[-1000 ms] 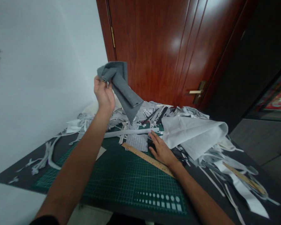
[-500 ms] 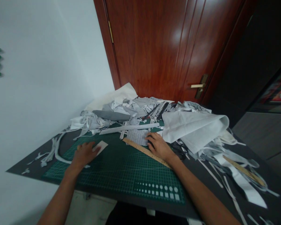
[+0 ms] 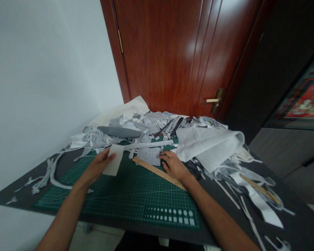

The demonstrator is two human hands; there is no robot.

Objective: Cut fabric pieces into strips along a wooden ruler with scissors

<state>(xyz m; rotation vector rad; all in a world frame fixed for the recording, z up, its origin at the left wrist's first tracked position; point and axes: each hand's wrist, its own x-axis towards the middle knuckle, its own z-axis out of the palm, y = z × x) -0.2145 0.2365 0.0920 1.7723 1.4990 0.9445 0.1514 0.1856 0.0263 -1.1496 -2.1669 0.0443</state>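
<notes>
We look through a single head-worn camera, facing forward and down across the green cutting mat (image 3: 136, 198) from just behind its near edge, close above it. Our left hand (image 3: 96, 168) and right hand (image 3: 174, 166) lie at arm's length on the mat's far half. Beyond the mat rises the wooden door (image 3: 172, 52), and left of the mat the white wall (image 3: 42, 69).

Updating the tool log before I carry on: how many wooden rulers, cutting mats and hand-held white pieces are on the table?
Wooden rulers: 2
Green cutting mat: 1
White piece held in the left hand: 1
Total: 4
</notes>
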